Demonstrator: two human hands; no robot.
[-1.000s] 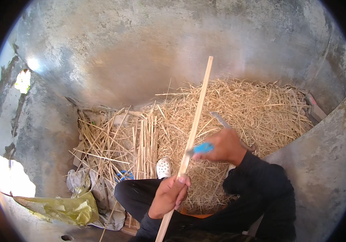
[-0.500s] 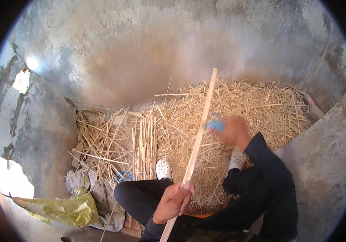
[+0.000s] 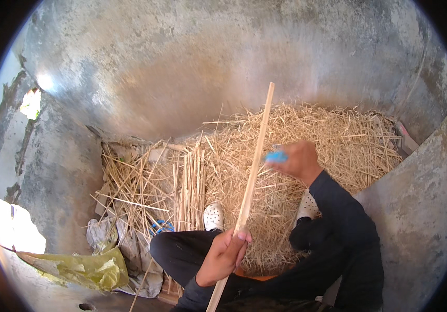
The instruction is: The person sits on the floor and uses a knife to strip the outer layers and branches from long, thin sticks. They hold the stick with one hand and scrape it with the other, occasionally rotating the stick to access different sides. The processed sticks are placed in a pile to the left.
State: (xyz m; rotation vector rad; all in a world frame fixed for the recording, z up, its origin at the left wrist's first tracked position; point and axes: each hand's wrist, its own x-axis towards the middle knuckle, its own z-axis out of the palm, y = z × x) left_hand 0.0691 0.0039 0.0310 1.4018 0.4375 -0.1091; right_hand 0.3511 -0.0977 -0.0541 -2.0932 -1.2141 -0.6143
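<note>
the long, flat, pale wooden strip (image 3: 255, 161) is gripped in the left hand (image 3: 223, 256) and slanted over the heap of curled, tan shavings (image 3: 338, 143). just right of the strip, the small, blue-handled tool (image 3: 276, 156) is held in the right hand (image 3: 299, 160). the heap is flanked at left by the row of straight, tan sticks (image 3: 189, 182), then by the loose, thin, tan sticks (image 3: 132, 179). behind, everything is bounded by the mottled, grey wall (image 3: 208, 62). at near left, the crumpled, yellow plastic sack (image 3: 91, 269) is draped.

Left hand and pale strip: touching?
Touching. The head view shows the left hand closed around the pale strip, which emerges above and below the grip.
</note>
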